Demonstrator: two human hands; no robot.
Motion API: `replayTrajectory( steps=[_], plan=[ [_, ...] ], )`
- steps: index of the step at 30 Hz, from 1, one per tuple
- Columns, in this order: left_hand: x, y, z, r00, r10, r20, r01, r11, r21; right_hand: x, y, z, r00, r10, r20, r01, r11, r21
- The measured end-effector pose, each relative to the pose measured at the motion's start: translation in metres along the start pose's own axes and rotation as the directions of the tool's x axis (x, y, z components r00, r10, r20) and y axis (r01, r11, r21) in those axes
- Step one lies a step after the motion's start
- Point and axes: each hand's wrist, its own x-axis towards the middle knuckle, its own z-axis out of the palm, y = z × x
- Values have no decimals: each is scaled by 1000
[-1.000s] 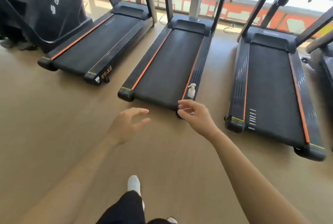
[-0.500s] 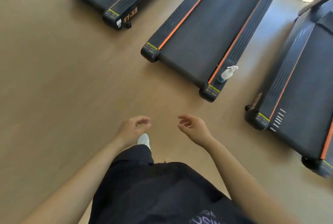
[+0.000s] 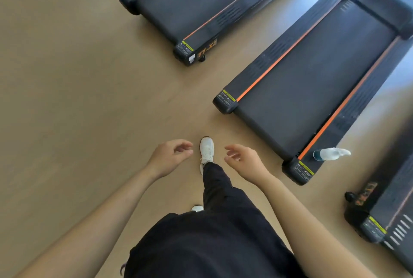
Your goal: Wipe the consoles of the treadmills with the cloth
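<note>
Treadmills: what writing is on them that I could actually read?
Far treadmill, orange logo on its rear corner: roughly "TT-X", blurred.
Near treadmill, orange logo: too blurred.
Yellow-edged stickers on the corners: too small.
Bottle: no readable text.

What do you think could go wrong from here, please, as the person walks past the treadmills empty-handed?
1. The white spray bottle stands at the rear corner of the middle black treadmill with orange stripes; a passing foot might knock it off.
2. The left hand and right hand are both empty and no cloth is in view, so wiping cannot begin.
3. The white sneaker steps close to the treadmill's low rear edge, a possible trip point.
</note>
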Motion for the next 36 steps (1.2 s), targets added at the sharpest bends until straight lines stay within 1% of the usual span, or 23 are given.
replayTrajectory(
  steps=[4,7,10,13,16,21,24,27,29,32,36],
  plan=[
    [66,23,-44,999,-54,-5,54,997,56,89,-30,-34,999,-32,37,33,999,-13],
    [114,47,-82,996,-83,-20,84,994,65,154,-59,-67,996,-49,80,51,998,-26],
    [163,72,-129,992,-70,-102,72,997,9,219,-97,-104,991,-88,103,97,992,-79],
    [213,93,-179,975,-79,-205,60,993,-98,283,-141,-141,989,-119,89,129,986,-107],
    [265,109,-222,969,-71,-235,36,988,-147,345,-183,-167,989,-132,74,140,982,-125],
    [372,110,-288,981,-43,-192,11,986,-166,451,-244,-191,993,-113,36,116,985,-129],
    [436,107,-327,992,-19,-121,0,988,-155,504,-279,-200,998,-65,9,66,990,-125],
    [495,120,-377,999,-4,-40,-2,990,-143,547,-323,-220,1000,7,-12,-9,993,-115],
    [531,140,-409,1000,19,9,-17,994,-112,570,-347,-237,998,32,-49,-36,996,-76],
    [598,185,-456,994,93,66,-90,995,-40,606,-375,-273,988,65,-143,-61,998,31],
    [687,266,-502,973,218,69,-221,975,37,646,-395,-325,953,97,-286,-59,988,139]
  ],
)
